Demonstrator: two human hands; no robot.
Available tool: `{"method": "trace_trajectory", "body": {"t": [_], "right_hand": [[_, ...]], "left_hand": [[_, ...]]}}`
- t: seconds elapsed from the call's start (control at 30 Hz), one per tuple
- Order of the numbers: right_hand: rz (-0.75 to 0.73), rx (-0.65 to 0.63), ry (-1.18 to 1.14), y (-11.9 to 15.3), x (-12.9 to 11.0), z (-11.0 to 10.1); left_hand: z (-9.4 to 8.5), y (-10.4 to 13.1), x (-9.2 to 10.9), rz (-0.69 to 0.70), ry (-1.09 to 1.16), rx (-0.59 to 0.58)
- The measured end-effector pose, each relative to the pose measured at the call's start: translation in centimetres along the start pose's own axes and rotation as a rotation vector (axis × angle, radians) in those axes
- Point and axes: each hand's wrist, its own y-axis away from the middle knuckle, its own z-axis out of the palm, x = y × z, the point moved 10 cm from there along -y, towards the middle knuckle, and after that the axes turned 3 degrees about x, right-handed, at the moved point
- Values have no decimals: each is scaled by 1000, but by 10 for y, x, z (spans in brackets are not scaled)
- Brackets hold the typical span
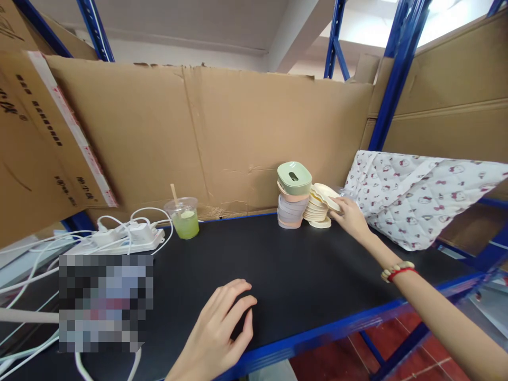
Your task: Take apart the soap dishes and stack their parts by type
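My right hand [350, 216] reaches to the back right of the black tabletop [278, 280], its fingers closed on a cream wavy-edged dish [324, 194] at the top of a stack. More cream dishes [315, 210] are piled beneath it, leaning slightly. Touching them on the left stands a stack of bowl-like pieces, grey-lilac [291, 210] and peach below, with a green slotted piece [294, 177] on top. Nearer the front edge, my left hand [226, 323] rests low over the tabletop, fingers curved and apart, with nothing in it.
A plastic cup [186, 218] of green drink with a straw stands back left. Beside it lie a white power strip [119, 239] and tangled cables. A quilted white patterned bag [420, 193] sits at the right. Cardboard [238, 137] walls the back; blue metal posts [391, 84] frame the shelf.
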Motion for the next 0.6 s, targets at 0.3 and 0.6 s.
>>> {"method": "trace_trajectory", "body": {"t": [0.3,0.6], "right_hand": [[-36,-43,-12,-11,-7,-4],[132,-122,-63,-46,-12,31]], "left_hand": [[3,3,2,29,-5,14],[13,12,-5,37,-100,-76]]}}
